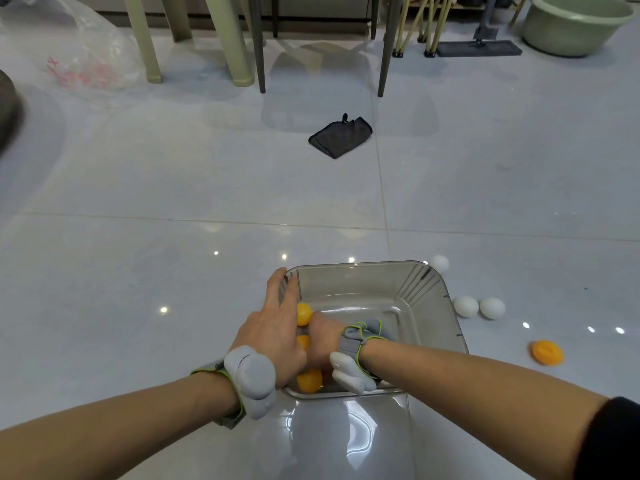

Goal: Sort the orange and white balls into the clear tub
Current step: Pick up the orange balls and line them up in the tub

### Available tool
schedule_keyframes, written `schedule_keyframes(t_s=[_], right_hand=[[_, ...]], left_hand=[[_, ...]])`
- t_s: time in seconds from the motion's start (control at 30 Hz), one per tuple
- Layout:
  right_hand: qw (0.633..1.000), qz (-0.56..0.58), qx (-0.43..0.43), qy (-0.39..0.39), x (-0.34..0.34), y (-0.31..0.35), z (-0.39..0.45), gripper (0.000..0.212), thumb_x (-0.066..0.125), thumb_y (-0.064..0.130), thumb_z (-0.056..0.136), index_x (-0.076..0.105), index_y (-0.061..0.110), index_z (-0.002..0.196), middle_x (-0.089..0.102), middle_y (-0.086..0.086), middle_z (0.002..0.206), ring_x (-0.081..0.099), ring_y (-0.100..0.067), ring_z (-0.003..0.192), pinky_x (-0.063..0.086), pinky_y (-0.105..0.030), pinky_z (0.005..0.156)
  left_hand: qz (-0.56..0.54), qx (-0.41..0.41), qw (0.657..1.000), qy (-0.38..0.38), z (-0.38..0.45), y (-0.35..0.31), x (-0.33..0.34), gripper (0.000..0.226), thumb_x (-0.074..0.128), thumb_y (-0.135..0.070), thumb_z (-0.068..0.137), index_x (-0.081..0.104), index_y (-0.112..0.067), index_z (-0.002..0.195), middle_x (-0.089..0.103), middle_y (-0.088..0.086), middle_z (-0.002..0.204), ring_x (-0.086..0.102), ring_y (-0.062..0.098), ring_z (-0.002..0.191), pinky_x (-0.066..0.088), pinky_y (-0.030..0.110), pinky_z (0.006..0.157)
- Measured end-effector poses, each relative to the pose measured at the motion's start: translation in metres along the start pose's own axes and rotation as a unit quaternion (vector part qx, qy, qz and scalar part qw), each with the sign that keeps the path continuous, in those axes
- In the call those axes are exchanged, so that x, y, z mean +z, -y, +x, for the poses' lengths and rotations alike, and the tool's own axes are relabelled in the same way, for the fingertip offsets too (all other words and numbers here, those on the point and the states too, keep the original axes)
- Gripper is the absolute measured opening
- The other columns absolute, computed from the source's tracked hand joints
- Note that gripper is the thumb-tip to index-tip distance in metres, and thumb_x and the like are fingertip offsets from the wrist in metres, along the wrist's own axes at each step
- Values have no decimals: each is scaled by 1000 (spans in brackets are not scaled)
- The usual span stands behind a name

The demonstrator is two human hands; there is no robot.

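Note:
The clear tub (pixel 429 306) sits on the floor just in front of me. Three orange balls lie along its left side: one (pixel 304 313) at the far end, a second (pixel 303 341) mostly hidden between my hands, and a third (pixel 309 380) by the near wall. My left hand (pixel 273 327) lies flat over the tub's left rim with its fingers stretched out. My right hand (pixel 323 341) reaches into the tub among the orange balls. Its fingertips are hidden under my left hand. Three white balls (pixel 439 264) (pixel 465 306) (pixel 492 308) and a dented orange ball (pixel 547 352) lie on the floor right of the tub.
A dark cloth (pixel 341 135) lies on the tiles ahead. Chair and table legs (pixel 258 46) stand further back. A plastic bag (pixel 86 53) is at the far left. At the far right are a green basin (pixel 571 26) and a flat mop (pixel 479 46).

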State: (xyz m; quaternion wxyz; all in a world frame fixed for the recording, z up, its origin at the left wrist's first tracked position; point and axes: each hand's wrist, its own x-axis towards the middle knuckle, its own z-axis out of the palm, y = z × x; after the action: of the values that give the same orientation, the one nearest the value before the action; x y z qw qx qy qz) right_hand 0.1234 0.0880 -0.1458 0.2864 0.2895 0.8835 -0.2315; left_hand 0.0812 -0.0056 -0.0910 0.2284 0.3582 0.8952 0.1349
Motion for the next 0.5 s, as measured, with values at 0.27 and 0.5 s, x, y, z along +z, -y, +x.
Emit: schedule_keyframes(t_s=[0.27,0.5], right_hand=[[996,83,-5,27,-8,-3,-3,59,63,30,88,34,3,131,57,-21,125,59,-34,116,45,-41,95],[996,80,-21,45,-10,-3,0,61,72,37,73,33,12,113,62,-19,112,64,-36,101,52,-43,82]], left_hand=[[-4,-5,1000,-9,0,2,0,83,50,-12,79,8,-27,148,-8,-13,157,48,27,61,43,34,59],[0,-5,1000,-11,1,4,1,83,49,-12,79,7,-27,148,-9,-12,157,47,26,61,40,33,59]])
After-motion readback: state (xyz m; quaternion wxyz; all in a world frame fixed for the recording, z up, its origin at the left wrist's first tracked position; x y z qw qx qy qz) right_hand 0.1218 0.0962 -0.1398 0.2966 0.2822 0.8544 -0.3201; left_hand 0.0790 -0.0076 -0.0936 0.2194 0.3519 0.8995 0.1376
